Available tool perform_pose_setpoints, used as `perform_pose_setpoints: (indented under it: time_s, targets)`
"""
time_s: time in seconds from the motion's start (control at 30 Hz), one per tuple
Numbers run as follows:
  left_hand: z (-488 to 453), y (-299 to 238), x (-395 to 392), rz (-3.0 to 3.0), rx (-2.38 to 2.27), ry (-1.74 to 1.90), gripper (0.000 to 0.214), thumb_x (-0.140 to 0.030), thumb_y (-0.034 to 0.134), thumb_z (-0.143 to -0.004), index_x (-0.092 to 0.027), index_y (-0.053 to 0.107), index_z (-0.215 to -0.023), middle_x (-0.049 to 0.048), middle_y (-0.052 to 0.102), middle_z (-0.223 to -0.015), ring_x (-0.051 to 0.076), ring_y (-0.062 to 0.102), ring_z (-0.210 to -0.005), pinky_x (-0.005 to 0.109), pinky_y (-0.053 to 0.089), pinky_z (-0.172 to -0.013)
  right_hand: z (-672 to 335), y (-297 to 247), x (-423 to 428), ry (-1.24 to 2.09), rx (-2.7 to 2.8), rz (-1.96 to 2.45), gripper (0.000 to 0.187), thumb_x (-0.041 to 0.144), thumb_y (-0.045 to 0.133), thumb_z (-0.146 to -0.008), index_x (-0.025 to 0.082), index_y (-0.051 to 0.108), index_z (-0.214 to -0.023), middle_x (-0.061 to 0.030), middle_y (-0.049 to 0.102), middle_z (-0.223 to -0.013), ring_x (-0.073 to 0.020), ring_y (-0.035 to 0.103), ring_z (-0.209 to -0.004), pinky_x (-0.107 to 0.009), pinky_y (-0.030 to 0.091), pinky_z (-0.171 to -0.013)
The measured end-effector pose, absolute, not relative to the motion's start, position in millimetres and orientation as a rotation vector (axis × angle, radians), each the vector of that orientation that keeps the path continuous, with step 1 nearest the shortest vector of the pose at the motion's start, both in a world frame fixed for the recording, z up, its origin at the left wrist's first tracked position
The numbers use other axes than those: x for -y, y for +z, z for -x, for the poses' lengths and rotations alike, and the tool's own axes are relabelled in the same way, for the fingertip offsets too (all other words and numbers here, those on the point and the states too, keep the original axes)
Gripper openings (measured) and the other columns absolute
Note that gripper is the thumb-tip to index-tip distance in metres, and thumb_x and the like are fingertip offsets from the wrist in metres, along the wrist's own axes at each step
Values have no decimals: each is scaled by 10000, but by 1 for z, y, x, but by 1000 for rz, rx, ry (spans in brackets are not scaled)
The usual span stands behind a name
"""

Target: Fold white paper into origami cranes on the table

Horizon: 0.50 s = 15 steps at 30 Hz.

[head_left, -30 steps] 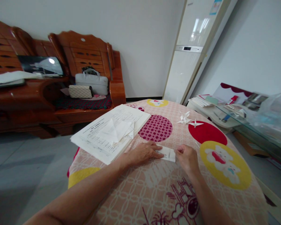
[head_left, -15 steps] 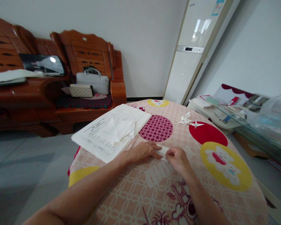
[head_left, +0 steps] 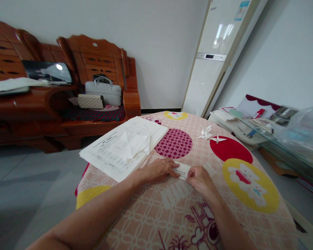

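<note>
in the head view, a small strip of folded printed paper (head_left: 182, 170) lies on the cloth-covered bench (head_left: 151, 215), between the two hands. the left hand (head_left: 159, 169) rests over its left end, fingers a little apart, pressing down rather than gripping. the right hand (head_left: 200, 178) has its fingers closed in a pinch on the strip's right end. beyond the left hand sits a stack of printed sheets (head_left: 153, 130) with a folded white paper (head_left: 130, 146) on top; two paper cranes (head_left: 206, 133) stand farther back, right of the stack.
</note>
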<state>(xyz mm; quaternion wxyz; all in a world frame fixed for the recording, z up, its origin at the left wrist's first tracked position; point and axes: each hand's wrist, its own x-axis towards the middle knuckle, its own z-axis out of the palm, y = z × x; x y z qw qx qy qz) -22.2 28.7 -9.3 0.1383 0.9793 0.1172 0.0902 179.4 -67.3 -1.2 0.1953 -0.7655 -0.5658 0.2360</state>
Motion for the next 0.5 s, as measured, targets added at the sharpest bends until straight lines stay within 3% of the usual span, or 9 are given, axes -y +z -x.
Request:
perform_pose_setpoints:
  time_s: [0.3, 0.5]
  targets:
    - [25, -26, -33, -2815, -300, 327, 394, -124, 618, -816, -300, 668, -1165, 55, 550, -1372, 239, 509, -1248, 354, 410, -1046, -214, 0, 80, 765, 1555, 2083, 112, 90, 552, -588, 173, 569, -514, 23, 548, -455, -117, 516, -460, -196, 303, -436]
    - [20, -14, -26, -2891, -270, 277, 381, -111, 633, -801, -305, 691, -1123, 69, 606, -1281, 246, 567, -1156, 318, 466, -957, -190, 0, 74, 834, 1442, 1708, 81, 224, 528, -712, 181, 584, -673, 26, 565, -536, -112, 500, -463, -201, 355, -446]
